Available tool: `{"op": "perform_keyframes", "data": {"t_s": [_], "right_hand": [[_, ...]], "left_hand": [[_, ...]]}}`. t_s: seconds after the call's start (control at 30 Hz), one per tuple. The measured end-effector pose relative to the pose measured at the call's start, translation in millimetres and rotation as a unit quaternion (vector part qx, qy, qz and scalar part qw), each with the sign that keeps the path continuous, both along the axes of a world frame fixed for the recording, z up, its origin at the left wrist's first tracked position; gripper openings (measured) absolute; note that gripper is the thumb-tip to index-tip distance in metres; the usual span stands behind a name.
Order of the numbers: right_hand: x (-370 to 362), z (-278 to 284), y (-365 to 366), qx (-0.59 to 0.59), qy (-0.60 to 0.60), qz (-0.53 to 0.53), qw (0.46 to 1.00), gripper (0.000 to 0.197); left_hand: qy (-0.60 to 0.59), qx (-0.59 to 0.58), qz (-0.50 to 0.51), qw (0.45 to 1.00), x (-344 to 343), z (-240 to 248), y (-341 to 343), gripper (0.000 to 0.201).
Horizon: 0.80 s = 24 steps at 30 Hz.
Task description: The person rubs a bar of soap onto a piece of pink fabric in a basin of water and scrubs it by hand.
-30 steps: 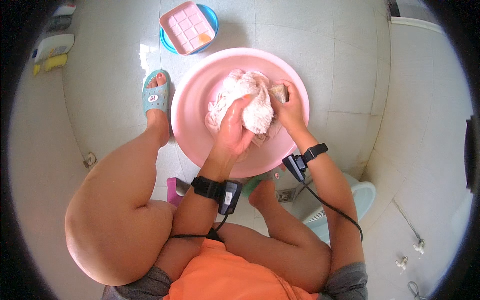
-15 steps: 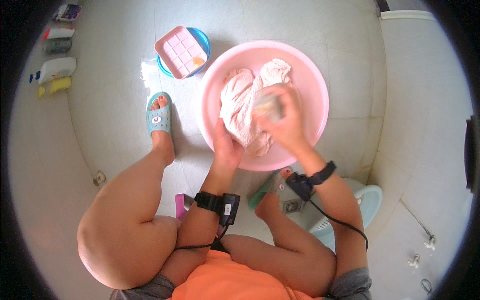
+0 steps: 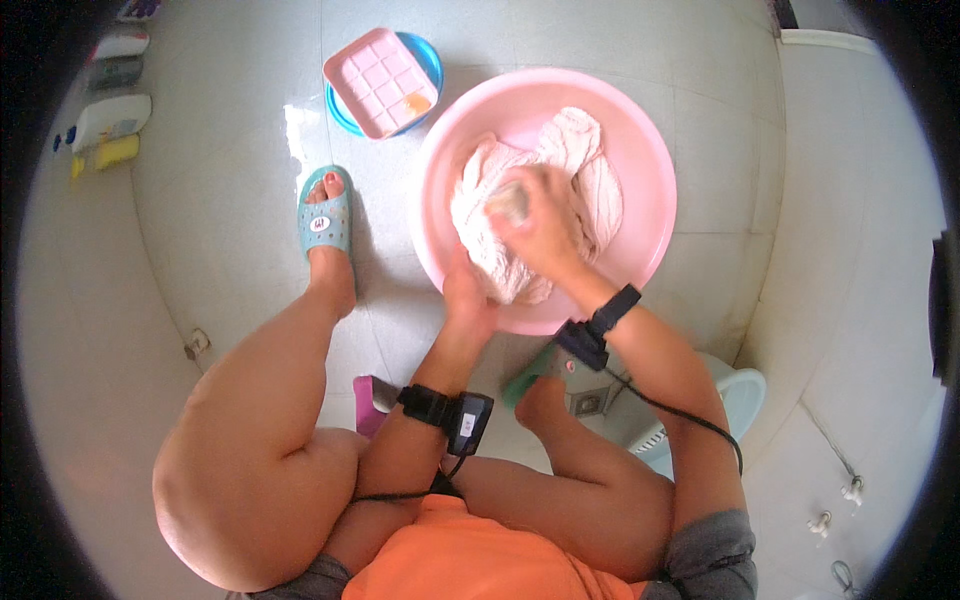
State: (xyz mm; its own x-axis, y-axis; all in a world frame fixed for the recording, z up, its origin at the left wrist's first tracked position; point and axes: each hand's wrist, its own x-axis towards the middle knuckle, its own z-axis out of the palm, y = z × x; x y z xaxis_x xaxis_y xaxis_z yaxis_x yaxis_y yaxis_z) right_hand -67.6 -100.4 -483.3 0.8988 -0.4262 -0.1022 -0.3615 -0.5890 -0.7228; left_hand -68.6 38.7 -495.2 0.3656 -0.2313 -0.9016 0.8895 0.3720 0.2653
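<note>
A wide pink basin (image 3: 652,160) stands on the floor ahead of me, with a bunched, pale pink textured cloth (image 3: 600,205) inside it. At the cloth's near left edge my left hand (image 3: 470,295) is closed on the fabric, fingers partly hidden by it. Over the middle of the cloth, my right hand (image 3: 548,225) grips a small blurred block that looks like a scrubbing brush (image 3: 511,202). Its underside, toward the cloth, is hard to make out.
Left of the basin, a pink square tray (image 3: 380,75) with an orange-yellow piece in it rests on a blue bowl (image 3: 432,62). Bottles (image 3: 112,120) line the left wall. A pale blue basin (image 3: 742,395) sits near my right leg. Wrist-strap cables hang from both arms.
My right hand has swept the brush slightly left across the cloth. The cloth's right part lies more spread out. My left hand still holds the near edge. The whole view has shifted a little.
</note>
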Motion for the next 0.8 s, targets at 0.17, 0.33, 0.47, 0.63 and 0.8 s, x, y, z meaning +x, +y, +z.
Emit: {"op": "perform_keyframes", "data": {"t_s": [0.17,0.33,0.47,0.63,0.8], "right_hand": [[2.0,-22.4,-31.4,-0.094,0.027,0.116,0.988,0.043],[1.4,-25.4,-81.7,-0.279,0.123,0.053,0.951,0.042],[7.0,-7.6,4.8,0.054,-0.010,0.055,0.997,0.047],[6.3,-38.4,-68.4,-0.269,0.158,0.156,0.937,0.037],[7.6,-20.7,-67.6,-0.157,0.118,0.065,0.978,0.043]], "left_hand": [[-0.003,-0.063,0.011,0.998,-2.5,19.0,-13.6,0.051],[-0.025,-0.022,-0.046,0.998,-0.7,18.5,-13.4,0.051],[-0.025,0.010,-0.042,0.999,2.7,7.4,-1.0,0.051],[-0.024,-0.005,-0.065,0.998,-9.3,5.8,-15.2,0.051],[-0.127,0.032,-0.091,0.987,2.5,11.3,-3.4,0.049]]}}
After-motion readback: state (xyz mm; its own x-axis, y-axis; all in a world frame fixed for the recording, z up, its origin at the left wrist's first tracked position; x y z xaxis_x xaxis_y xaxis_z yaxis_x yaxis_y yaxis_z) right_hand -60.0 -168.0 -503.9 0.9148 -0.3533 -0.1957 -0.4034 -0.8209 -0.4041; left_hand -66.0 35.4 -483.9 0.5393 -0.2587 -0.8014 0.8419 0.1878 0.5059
